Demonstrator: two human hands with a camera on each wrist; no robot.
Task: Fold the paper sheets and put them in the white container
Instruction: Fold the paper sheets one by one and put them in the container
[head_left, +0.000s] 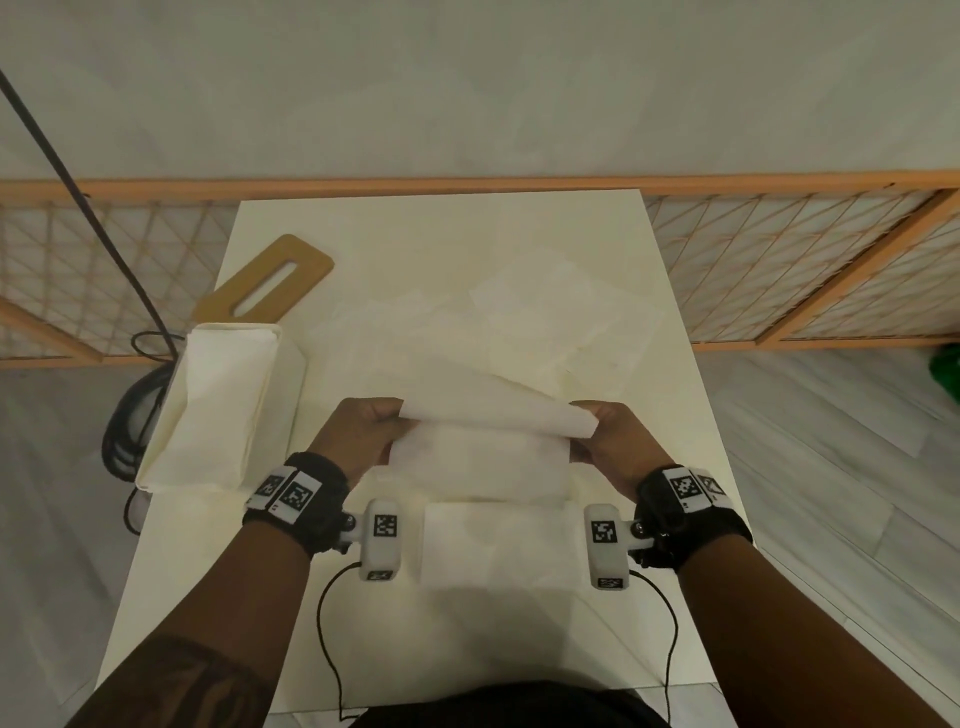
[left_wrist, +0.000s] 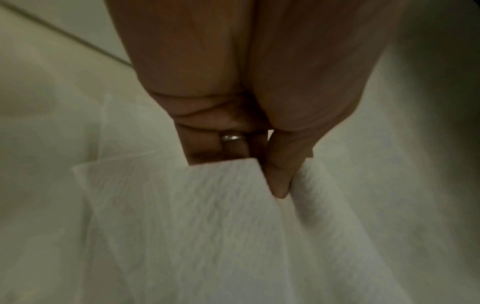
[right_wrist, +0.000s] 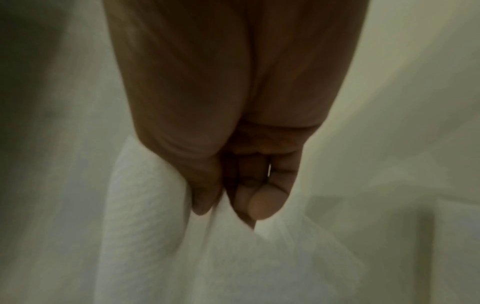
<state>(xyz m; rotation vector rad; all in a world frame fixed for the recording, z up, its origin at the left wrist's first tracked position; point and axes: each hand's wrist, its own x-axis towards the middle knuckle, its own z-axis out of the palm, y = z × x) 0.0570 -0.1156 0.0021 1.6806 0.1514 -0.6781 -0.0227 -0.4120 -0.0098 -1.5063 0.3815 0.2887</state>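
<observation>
A white paper sheet (head_left: 493, 415) is lifted above the table (head_left: 363, 223), bent over into a fold. My left hand (head_left: 384, 421) pinches its left corners and my right hand (head_left: 597, 423) pinches the right ones. In the left wrist view the thumb and curled fingers of my left hand (left_wrist: 270, 170) clamp the textured sheet (left_wrist: 207, 226). The right wrist view shows my right hand (right_wrist: 223, 205) pinching the sheet (right_wrist: 155, 226) the same way. Another sheet (head_left: 493, 540) lies flat nearer to me. The white container (head_left: 218, 410) stands at the table's left edge, open.
Several loose white sheets (head_left: 561, 312) lie spread over the far half of the table. A wooden lid with a slot (head_left: 270, 283) lies at the far left, behind the container. Black cables (head_left: 130, 415) hang off the left side. A wooden lattice screen (head_left: 779, 270) runs behind the table.
</observation>
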